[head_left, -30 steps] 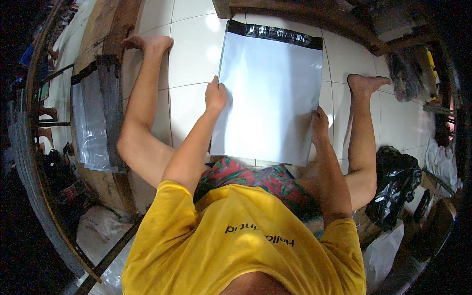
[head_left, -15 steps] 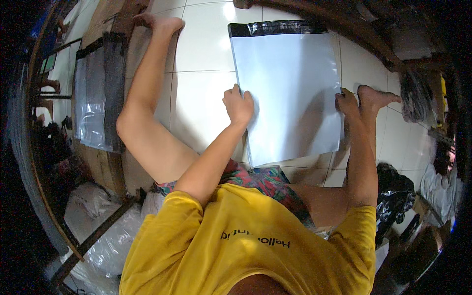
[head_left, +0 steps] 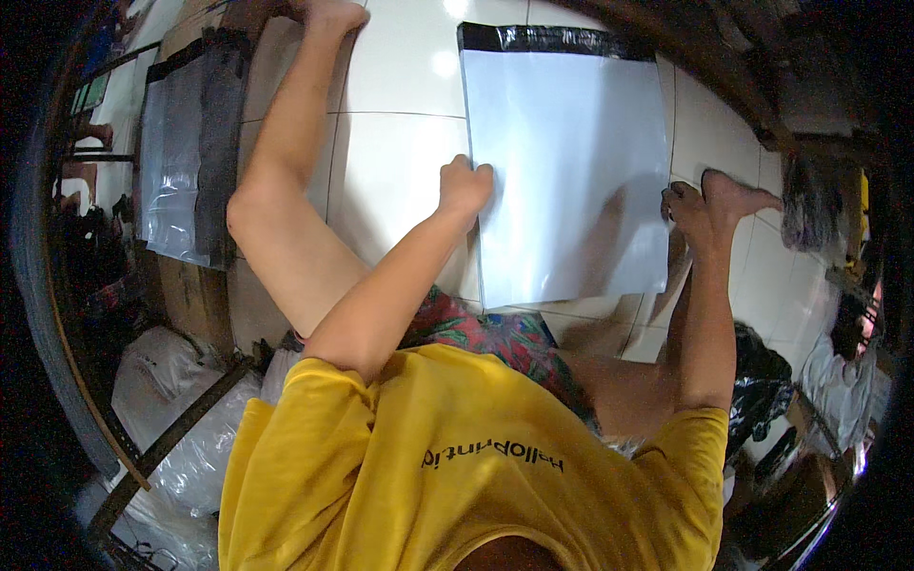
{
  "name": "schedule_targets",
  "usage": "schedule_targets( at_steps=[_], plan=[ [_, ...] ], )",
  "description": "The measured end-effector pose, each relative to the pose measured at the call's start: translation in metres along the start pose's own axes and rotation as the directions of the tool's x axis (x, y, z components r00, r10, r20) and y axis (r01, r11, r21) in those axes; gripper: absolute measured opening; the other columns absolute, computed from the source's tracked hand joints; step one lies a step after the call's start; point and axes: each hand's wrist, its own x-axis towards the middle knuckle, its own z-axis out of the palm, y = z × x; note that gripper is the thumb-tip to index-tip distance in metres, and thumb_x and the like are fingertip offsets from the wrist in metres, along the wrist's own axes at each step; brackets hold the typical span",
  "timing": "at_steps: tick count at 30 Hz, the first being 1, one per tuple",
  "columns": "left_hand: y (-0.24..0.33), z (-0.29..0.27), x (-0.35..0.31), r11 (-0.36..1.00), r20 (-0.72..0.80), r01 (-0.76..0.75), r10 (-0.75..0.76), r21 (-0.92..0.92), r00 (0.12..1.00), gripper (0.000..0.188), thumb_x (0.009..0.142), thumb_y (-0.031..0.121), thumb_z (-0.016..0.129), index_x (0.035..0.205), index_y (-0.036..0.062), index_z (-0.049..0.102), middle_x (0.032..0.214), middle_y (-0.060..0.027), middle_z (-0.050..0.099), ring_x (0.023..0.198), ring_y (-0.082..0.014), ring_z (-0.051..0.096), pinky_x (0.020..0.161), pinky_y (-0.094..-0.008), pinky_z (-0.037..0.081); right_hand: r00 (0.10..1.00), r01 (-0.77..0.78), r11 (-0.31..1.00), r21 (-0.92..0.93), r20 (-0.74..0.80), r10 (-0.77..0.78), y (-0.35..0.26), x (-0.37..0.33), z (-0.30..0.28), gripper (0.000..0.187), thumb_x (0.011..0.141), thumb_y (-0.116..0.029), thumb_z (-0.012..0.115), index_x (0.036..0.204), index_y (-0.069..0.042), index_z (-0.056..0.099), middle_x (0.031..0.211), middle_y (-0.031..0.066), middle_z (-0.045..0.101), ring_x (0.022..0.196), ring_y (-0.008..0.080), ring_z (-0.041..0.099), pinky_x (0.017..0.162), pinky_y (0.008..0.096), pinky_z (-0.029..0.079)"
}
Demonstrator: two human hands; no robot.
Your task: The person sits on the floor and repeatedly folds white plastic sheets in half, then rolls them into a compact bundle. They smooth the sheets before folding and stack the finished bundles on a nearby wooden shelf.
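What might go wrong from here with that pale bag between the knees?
The left hand grips the pale plastic bag only at its left edge, so the glossy film might slip or crease there.

The right hand, at the opposite edge, appears right beside the right foot in this view; it could bump it if moved outward, though depth is hard to judge.

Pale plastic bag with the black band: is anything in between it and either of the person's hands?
Nothing visible is. The left hand grips the pale plastic bag by its left edge. The right hand is at the right edge; its grip is unclear. The right foot lies beyond that hand, not between.
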Motion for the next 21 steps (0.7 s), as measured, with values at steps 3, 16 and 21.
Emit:
schedule_targets(
  at_steps=[3, 16, 21],
  plan=[
    [-0.031, -0.002, -0.032, 0.996, 0.155, 0.078, -0.072, -0.032, 0.985, 0.041, 0.085, 0.017, 0.059, 0.111, -0.0152, 0.063, 0.101, -0.0304, 0.068, 0.091, -0.0365, 0.069, 0.081, -0.0416, 0.054, 0.985, -0.168, 0.985, -0.044, 0.038, 0.170, -0.037, -0.058, -0.010, 0.043, 0.094, -0.033, 0.059, 0.118, 0.002, 0.068, 0.099, 0.0195, 0.071, 0.098, 0.0256, 0.067, 0.093, 0.0333, 0.047],
    [-0.070, 0.015, -0.077, 0.986, 0.098, 0.106, -0.094, -0.125, 0.991, 0.030, 0.088, 0.015, 0.059, 0.104, -0.0099, 0.064, 0.091, -0.0177, 0.068, 0.084, -0.0255, 0.065, 0.076, -0.0372, 0.051, 0.994, 0.036, 0.978, -0.206, -0.098, -0.057, 0.023, -0.041, 0.047, 0.042, 0.090, -0.025, 0.056, 0.118, 0.007, 0.059, 0.111, 0.0324, 0.066, 0.107, 0.0459, 0.065, 0.097, 0.0512, 0.050],
    [-0.072, 0.007, -0.094, 0.998, 0.002, -0.031, 0.030, 0.052, 1.000, 0.044, 0.087, 0.019, 0.063, 0.117, -0.0119, 0.059, 0.105, -0.0182, 0.067, 0.091, -0.0252, 0.065, 0.080, -0.0360, 0.051, 0.986, -0.018, 0.994, -0.110, -0.167, -0.001, 0.026, -0.062, 0.046, 0.037, 0.092, -0.016, 0.054, 0.118, 0.009, 0.052, 0.106, 0.0347, 0.066, 0.105, 0.0462, 0.067, 0.095, 0.0543, 0.053]
  ],
)
